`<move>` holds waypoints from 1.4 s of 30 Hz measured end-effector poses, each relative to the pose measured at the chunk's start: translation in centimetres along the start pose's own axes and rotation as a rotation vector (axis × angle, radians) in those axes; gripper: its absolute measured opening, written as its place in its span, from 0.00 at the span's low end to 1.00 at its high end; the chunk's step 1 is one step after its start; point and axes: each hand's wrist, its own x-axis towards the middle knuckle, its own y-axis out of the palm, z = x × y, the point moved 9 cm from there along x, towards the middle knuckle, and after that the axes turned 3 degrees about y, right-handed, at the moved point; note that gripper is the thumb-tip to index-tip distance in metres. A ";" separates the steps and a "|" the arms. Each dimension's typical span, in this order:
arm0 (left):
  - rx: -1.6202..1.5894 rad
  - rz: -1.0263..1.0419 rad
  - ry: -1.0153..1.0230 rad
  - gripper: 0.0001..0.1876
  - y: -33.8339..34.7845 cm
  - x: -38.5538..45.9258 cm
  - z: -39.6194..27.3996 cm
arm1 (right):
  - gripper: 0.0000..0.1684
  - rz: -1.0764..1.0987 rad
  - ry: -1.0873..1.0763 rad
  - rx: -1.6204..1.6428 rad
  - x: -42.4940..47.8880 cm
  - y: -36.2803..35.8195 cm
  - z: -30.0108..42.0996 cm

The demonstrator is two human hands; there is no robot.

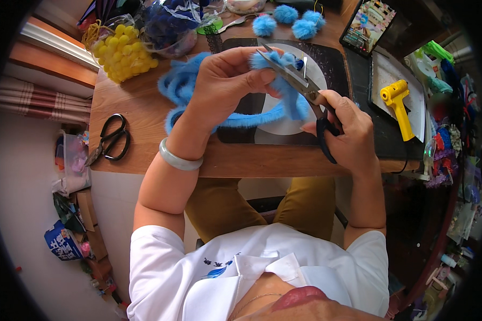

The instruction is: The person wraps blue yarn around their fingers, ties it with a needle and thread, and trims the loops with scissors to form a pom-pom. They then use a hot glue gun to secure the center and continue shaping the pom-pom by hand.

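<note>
Over the dark mat [241, 138], my left hand [241, 76] pinches a piece of blue fluffy strip [285, 90] between thumb and fingers. My right hand [341, 124] grips dark-handled scissors [301, 80], whose parted blades lie at the fluff by my left fingertips. A long length of the same fluffy trim [180, 80] is coiled on the wooden table to the left and runs beneath my left wrist across the mat. Whether the held piece joins this length cannot be told. Several blue pompoms [286, 14] sit beyond my hands.
Black-handled scissors [114, 138] lie at the table's left edge. A bag of yellow pompoms [124, 50] and a bag of dark blue ones [170, 24] stand at the back left. On the right are a yellow glue gun [397, 104], a white tray [415, 86] and a phone [368, 26].
</note>
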 end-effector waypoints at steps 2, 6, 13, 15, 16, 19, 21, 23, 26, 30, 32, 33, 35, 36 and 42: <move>-0.043 0.002 -0.007 0.15 0.0 0.1 0.2 | 0.29 0.015 0.007 -0.008 -0.1 0.0 0.1; -0.020 0.002 0.004 0.15 -0.1 0.0 0.1 | 0.29 0.006 -0.014 0.022 -0.1 0.1 0.2; 0.030 -0.004 -0.008 0.16 -0.4 -0.1 0.2 | 0.30 -0.028 0.045 0.111 -0.6 0.5 -0.8; 0.050 -0.006 -0.009 0.16 -0.2 -0.1 0.0 | 0.30 -0.036 0.073 0.148 -0.6 0.6 -0.6; 0.059 -0.016 -0.013 0.16 0.0 0.1 -0.2 | 0.30 -0.055 0.173 0.193 -1.1 0.4 -1.6; 0.027 0.029 -0.005 0.16 0.3 0.2 -0.4 | 0.29 -0.187 0.577 0.481 -4.0 -0.6 -5.5; 0.003 0.071 0.004 0.17 0.7 0.3 -0.5 | 0.28 -0.320 0.557 0.075 -4.4 -3.7 -5.8; -0.013 0.095 0.012 0.18 1.1 0.3 -0.7 | 0.25 -0.205 0.562 -0.183 -5.0 -5.0 -6.4; 0.008 0.120 0.049 0.20 1.6 0.3 -1.0 | 0.25 -0.032 0.579 -0.408 -5.6 -5.0 -6.6; 0.039 0.129 0.022 0.21 1.6 0.4 -0.4 | 0.29 -0.021 0.557 -0.470 -6.2 -5.4 -6.3; 0.042 0.110 0.016 0.21 1.3 0.4 -0.3 | 0.29 -0.037 0.505 -0.520 -6.3 -5.8 -5.3; 0.040 0.095 0.010 0.21 1.1 0.2 -0.2 | 0.29 -0.039 0.480 -0.539 -6.4 -5.7 -4.7; 0.037 0.066 -0.004 0.20 0.9 0.2 -0.1 | 0.30 -0.050 0.449 -0.560 -7.0 -6.0 -3.7; 0.044 0.073 -0.005 0.20 1.0 0.2 -0.1 | 0.30 -0.054 0.429 -0.564 -7.4 -6.1 -3.2; 0.124 0.086 0.005 0.21 0.2 0.4 0.5 | 0.28 0.034 0.561 -0.391 -10.2 -6.7 -1.5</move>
